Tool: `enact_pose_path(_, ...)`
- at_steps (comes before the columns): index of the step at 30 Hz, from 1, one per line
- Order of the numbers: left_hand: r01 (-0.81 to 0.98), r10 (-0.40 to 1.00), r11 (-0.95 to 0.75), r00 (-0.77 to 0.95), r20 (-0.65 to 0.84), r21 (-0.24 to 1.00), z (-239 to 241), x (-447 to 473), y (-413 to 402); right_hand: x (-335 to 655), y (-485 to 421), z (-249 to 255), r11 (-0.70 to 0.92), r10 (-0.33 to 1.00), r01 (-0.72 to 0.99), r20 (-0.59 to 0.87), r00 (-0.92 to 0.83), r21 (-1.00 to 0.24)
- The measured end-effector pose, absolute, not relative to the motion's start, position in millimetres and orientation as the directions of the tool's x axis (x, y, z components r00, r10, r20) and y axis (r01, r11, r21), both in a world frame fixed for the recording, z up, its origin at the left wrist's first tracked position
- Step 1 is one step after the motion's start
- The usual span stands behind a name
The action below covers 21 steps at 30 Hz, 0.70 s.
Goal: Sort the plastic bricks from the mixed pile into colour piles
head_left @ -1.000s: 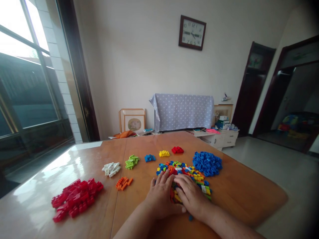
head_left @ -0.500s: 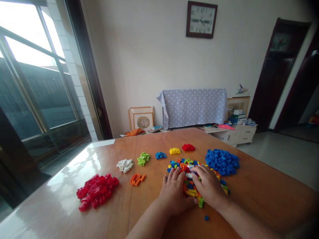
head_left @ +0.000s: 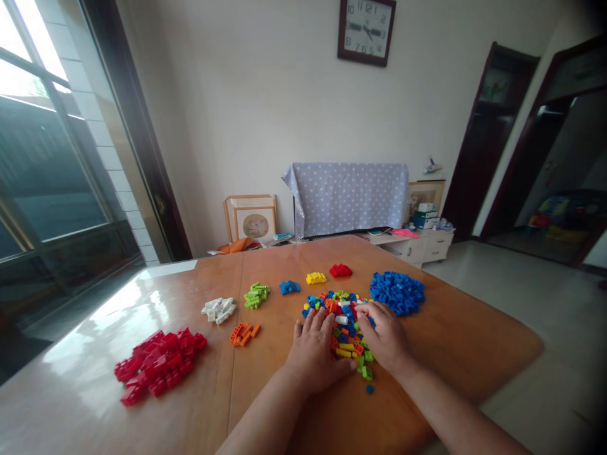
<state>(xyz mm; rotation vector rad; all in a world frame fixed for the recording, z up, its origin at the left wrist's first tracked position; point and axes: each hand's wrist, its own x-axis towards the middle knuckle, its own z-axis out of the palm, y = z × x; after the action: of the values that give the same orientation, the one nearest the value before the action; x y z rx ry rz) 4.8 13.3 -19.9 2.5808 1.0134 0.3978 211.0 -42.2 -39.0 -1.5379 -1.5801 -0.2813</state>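
Observation:
A mixed heap of small plastic building bricks lies on the table between my two hands. My left hand rests along the heap's left side, its fingers spread and the thumb stretched out by the near edge. At the right side is my right hand, with slightly bent fingers over the bricks and a gap between thumb and forefinger. No brick shows in either hand. A white brick lies on top of the heap. Green bricks stick out at the near edge, and one small blue piece lies apart.
Sorted piles surround the heap: large red bricks, white, orange, green, small blue, yellow, small red and large blue bricks. The wooden table ends at the right.
The view has turned right, so everything sits further left. My right hand has shifted to the heap's right edge; bricks seen beyond it before no longer show there. My left hand stays at the left side.

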Motion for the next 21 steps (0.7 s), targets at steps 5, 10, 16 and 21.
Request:
enact_pose_path(5,0.591,0.691,-0.689,0.710,0.137,0.419,-20,4,14,200,-49,-30,0.272,0.712,0.849,0.689,0.140,-0.453)
enact_pose_path(10,0.575,0.699,-0.682,0.694,0.171,0.452,-21,6,14,198,-57,-20,0.314,0.718,0.773,0.671,0.187,-0.551)
enact_pose_path(16,0.588,0.736,-0.653,0.641,0.217,0.477,-24,6,20,210,-86,-27,0.262,0.813,0.845,0.578,0.067,-0.467)
enact_pose_path(21,0.583,0.773,-0.603,0.594,0.221,0.544,-22,4,25,226,-114,-37,0.236,0.939,0.924,0.316,-0.137,-0.300)
